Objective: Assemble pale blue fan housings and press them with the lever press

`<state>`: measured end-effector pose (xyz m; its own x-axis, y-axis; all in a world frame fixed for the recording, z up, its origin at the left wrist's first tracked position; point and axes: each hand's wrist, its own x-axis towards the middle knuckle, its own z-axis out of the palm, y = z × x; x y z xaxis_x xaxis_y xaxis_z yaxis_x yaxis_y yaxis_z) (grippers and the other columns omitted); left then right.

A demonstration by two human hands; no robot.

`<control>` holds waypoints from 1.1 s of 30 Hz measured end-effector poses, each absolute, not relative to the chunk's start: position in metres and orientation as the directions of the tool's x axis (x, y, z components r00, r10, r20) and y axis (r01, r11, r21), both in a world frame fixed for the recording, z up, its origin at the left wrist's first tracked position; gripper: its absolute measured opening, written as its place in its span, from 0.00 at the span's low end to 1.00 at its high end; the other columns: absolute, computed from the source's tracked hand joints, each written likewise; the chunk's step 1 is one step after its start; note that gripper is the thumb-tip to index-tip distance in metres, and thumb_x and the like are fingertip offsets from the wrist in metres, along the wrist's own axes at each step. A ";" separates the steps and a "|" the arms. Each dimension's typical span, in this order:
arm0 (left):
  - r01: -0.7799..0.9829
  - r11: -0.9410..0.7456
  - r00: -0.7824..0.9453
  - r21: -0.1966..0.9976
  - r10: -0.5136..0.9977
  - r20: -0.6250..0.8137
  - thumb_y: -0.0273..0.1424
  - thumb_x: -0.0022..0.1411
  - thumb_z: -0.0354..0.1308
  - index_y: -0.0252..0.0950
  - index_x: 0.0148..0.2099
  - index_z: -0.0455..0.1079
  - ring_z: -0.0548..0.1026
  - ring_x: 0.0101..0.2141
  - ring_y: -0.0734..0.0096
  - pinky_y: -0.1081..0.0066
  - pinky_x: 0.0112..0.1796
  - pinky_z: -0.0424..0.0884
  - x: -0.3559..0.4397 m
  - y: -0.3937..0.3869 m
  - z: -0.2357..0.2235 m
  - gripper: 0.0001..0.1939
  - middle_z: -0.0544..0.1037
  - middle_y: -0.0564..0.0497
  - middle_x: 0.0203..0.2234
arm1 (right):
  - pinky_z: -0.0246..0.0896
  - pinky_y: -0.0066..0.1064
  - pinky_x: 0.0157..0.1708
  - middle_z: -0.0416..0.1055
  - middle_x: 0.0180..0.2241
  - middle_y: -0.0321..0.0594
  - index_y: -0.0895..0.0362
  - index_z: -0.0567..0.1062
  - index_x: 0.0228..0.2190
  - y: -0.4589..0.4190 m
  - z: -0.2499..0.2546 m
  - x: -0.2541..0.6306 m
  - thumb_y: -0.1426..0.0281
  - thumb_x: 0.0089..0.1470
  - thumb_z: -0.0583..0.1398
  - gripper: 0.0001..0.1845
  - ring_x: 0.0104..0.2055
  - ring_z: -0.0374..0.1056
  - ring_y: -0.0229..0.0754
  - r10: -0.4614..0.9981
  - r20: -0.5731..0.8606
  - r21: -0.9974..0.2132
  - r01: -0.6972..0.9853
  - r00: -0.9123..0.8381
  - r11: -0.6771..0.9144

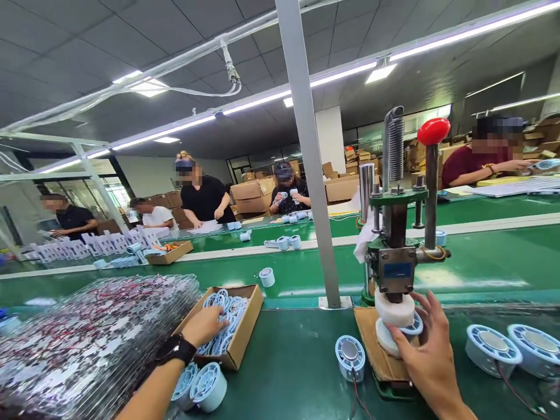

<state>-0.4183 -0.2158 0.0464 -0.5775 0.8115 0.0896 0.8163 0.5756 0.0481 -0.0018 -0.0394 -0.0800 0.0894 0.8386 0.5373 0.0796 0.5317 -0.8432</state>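
My left hand (205, 326), with a black watch on the wrist, reaches into a cardboard box (251, 318) of light-blue plastic rings (234, 315). Its fingers are curled down onto a ring; the fingertips are partly hidden. On the right, my right hand (431, 356) grips a light-blue round housing (413, 324) between thumb and fingers. This housing sits under the white press head (395, 309) of a green hand press (396, 256) with a red-knobbed lever (433, 131). Cardboard (365, 332) lies on the press base. One wired housing (350, 353) stands left of the press.
Stacked clear trays (109, 332) with red-wired parts fill the left. Two housings (210, 385) stand before the box, others (494, 350) at right. A grey post (310, 157) rises mid-bench. Beyond the green conveyor (236, 271), several people work.
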 end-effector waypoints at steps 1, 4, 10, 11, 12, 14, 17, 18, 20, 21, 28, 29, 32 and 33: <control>0.813 0.581 -0.582 0.040 0.809 0.081 0.36 0.50 0.58 0.36 0.31 0.72 0.79 0.40 0.49 0.62 0.43 0.70 -0.419 -0.214 0.040 0.09 0.82 0.41 0.31 | 0.61 0.50 0.56 0.59 0.60 0.49 0.51 0.47 0.66 -0.038 -0.077 0.002 0.54 0.53 0.60 0.46 0.58 0.63 0.56 0.814 0.570 -0.820 0.145 0.113 0.554; 0.799 0.600 -0.601 0.035 0.795 0.083 0.37 0.50 0.58 0.38 0.23 0.67 0.78 0.33 0.51 0.64 0.37 0.70 -0.421 -0.211 0.030 0.10 0.78 0.46 0.23 | 0.59 0.54 0.56 0.60 0.58 0.50 0.53 0.52 0.64 -0.025 -0.078 0.024 0.55 0.58 0.54 0.37 0.58 0.61 0.58 0.725 0.686 -0.671 0.429 0.051 0.605; 0.800 0.597 -0.594 0.054 0.778 0.207 0.43 0.60 0.48 0.38 0.29 0.69 0.77 0.33 0.56 0.64 0.38 0.70 -0.405 -0.215 0.054 0.16 0.76 0.51 0.24 | 0.67 0.49 0.47 0.71 0.47 0.46 0.53 0.66 0.57 0.025 -0.101 0.074 0.61 0.61 0.50 0.24 0.45 0.70 0.53 0.615 0.676 -0.157 0.735 -0.407 0.660; 0.806 0.589 -0.583 0.056 0.775 0.245 0.44 0.62 0.45 0.39 0.33 0.70 0.76 0.36 0.56 0.63 0.41 0.70 -0.394 -0.217 0.055 0.18 0.77 0.51 0.28 | 0.68 0.49 0.46 0.71 0.46 0.46 0.53 0.67 0.55 0.029 -0.103 0.079 0.63 0.61 0.50 0.23 0.44 0.70 0.52 0.612 0.667 -0.117 0.751 -0.425 0.650; 0.821 0.567 -0.559 0.063 0.779 0.284 0.45 0.63 0.43 0.40 0.36 0.70 0.76 0.39 0.57 0.62 0.43 0.70 -0.379 -0.219 0.053 0.19 0.77 0.51 0.33 | 0.68 0.50 0.46 0.72 0.46 0.46 0.53 0.69 0.54 0.031 -0.104 0.083 0.64 0.60 0.50 0.22 0.43 0.71 0.53 0.609 0.669 -0.092 0.767 -0.425 0.636; 0.880 0.468 -0.467 0.085 0.818 0.335 0.47 0.63 0.45 0.41 0.38 0.70 0.75 0.44 0.57 0.62 0.48 0.70 -0.340 -0.224 0.038 0.18 0.77 0.50 0.41 | 0.68 0.54 0.46 0.72 0.44 0.46 0.50 0.70 0.52 0.025 -0.101 0.087 0.64 0.60 0.49 0.22 0.44 0.71 0.56 0.601 0.709 -0.091 0.797 -0.370 0.597; 0.972 0.188 -0.226 0.142 0.912 0.342 0.40 0.60 0.55 0.43 0.36 0.72 0.75 0.49 0.57 0.62 0.49 0.72 -0.276 -0.231 -0.009 0.09 0.75 0.47 0.51 | 0.67 0.56 0.47 0.71 0.46 0.47 0.47 0.66 0.55 -0.006 -0.089 0.077 0.65 0.59 0.49 0.22 0.47 0.70 0.58 0.547 0.813 -0.216 0.769 -0.198 0.601; 0.980 0.117 -0.165 0.158 0.930 0.330 0.37 0.58 0.58 0.43 0.35 0.72 0.75 0.49 0.57 0.62 0.48 0.74 -0.258 -0.232 -0.027 0.05 0.74 0.48 0.53 | 0.68 0.54 0.47 0.70 0.46 0.46 0.47 0.65 0.55 -0.021 -0.085 0.068 0.67 0.59 0.50 0.23 0.48 0.70 0.56 0.515 0.841 -0.258 0.715 -0.165 0.650; 0.979 0.070 -0.131 0.189 0.934 0.332 0.33 0.55 0.62 0.42 0.34 0.72 0.75 0.50 0.57 0.62 0.46 0.75 -0.233 -0.232 -0.061 0.03 0.75 0.47 0.53 | 0.71 0.46 0.47 0.70 0.48 0.43 0.48 0.64 0.56 -0.052 -0.080 0.043 0.72 0.58 0.52 0.24 0.50 0.69 0.51 0.445 0.870 -0.269 0.551 -0.212 0.790; 0.976 0.073 -0.143 0.206 0.928 0.345 0.32 0.54 0.63 0.42 0.33 0.72 0.75 0.50 0.55 0.61 0.45 0.76 -0.226 -0.231 -0.074 0.04 0.76 0.47 0.53 | 0.71 0.42 0.47 0.69 0.49 0.43 0.49 0.64 0.56 -0.067 -0.078 0.028 0.74 0.57 0.52 0.25 0.51 0.69 0.49 0.424 0.862 -0.260 0.476 -0.277 0.840; 0.970 0.068 -0.155 0.231 0.911 0.381 0.37 0.52 0.65 0.44 0.56 0.69 0.72 0.54 0.50 0.55 0.49 0.73 -0.237 -0.232 -0.108 0.27 0.74 0.44 0.56 | 0.69 0.47 0.52 0.65 0.56 0.48 0.54 0.66 0.56 -0.103 -0.087 -0.049 0.80 0.52 0.53 0.29 0.58 0.64 0.52 0.496 0.635 -0.355 0.346 -0.592 0.868; 0.971 0.069 -0.152 0.229 0.918 0.367 0.38 0.53 0.65 0.44 0.59 0.67 0.72 0.54 0.51 0.56 0.50 0.73 -0.237 -0.231 -0.107 0.30 0.74 0.44 0.56 | 0.68 0.46 0.54 0.66 0.55 0.46 0.54 0.66 0.56 -0.103 -0.091 -0.050 0.81 0.51 0.53 0.30 0.59 0.63 0.50 0.485 0.622 -0.380 0.305 -0.614 0.873; 0.948 0.178 -0.258 0.264 0.915 0.309 0.40 0.53 0.64 0.42 0.62 0.64 0.73 0.53 0.50 0.56 0.48 0.73 -0.229 -0.228 -0.099 0.35 0.75 0.43 0.55 | 0.64 0.38 0.58 0.66 0.56 0.43 0.52 0.64 0.58 -0.108 -0.105 -0.040 0.82 0.48 0.53 0.35 0.59 0.62 0.44 0.473 0.626 -0.458 0.199 -0.619 0.866; 0.933 0.218 -0.304 0.287 0.904 0.300 0.39 0.53 0.63 0.41 0.63 0.63 0.72 0.52 0.50 0.55 0.48 0.73 -0.224 -0.226 -0.096 0.35 0.75 0.42 0.54 | 0.62 0.37 0.59 0.65 0.57 0.42 0.52 0.64 0.58 -0.111 -0.110 -0.035 0.82 0.48 0.53 0.35 0.60 0.62 0.44 0.489 0.636 -0.483 0.187 -0.596 0.856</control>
<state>-0.2245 -0.2262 -0.0959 -0.3041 0.9042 0.2999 0.9326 0.2184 0.2873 -0.0351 -0.1109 -0.1099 -0.5964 0.4891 0.6364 0.1867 0.8557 -0.4827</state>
